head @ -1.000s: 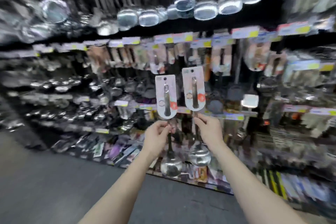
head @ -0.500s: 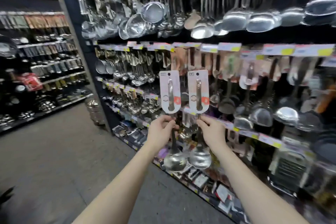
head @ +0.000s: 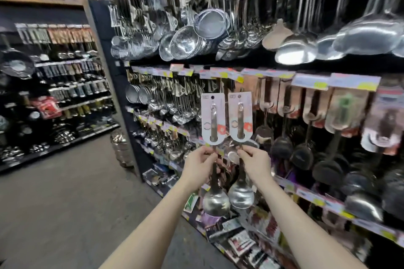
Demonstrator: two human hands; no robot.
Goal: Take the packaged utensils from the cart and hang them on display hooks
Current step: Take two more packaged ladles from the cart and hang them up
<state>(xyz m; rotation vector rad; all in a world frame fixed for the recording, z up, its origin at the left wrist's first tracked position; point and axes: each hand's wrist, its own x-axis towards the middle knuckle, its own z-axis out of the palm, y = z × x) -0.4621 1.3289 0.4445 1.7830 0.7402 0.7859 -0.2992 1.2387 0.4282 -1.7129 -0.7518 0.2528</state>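
Note:
I hold two packaged steel ladles upright in front of the display wall. My left hand [head: 200, 165] grips the handle of the left ladle [head: 215, 202], just below its white card [head: 213, 119]. My right hand [head: 254, 165] grips the handle of the right ladle [head: 240, 195], whose card [head: 240, 116] stands beside the other. Both bowls hang down below my hands. The cards' hang holes are level with a row of hooks carrying similar carded utensils [head: 314, 105]. No cart is in view.
The display wall [head: 273, 67] runs from centre to right, packed with hanging ladles, strainers [head: 190, 41] and black spoons [head: 301, 155], with price tags along each rail. A second shelf unit [head: 54, 94] stands at the left across a grey aisle floor [head: 65, 203].
The view has swung left and closer to the display wall, revealing the aisle and the far shelves. Both hands keep the two ladles side by side, now nearer the hooks.

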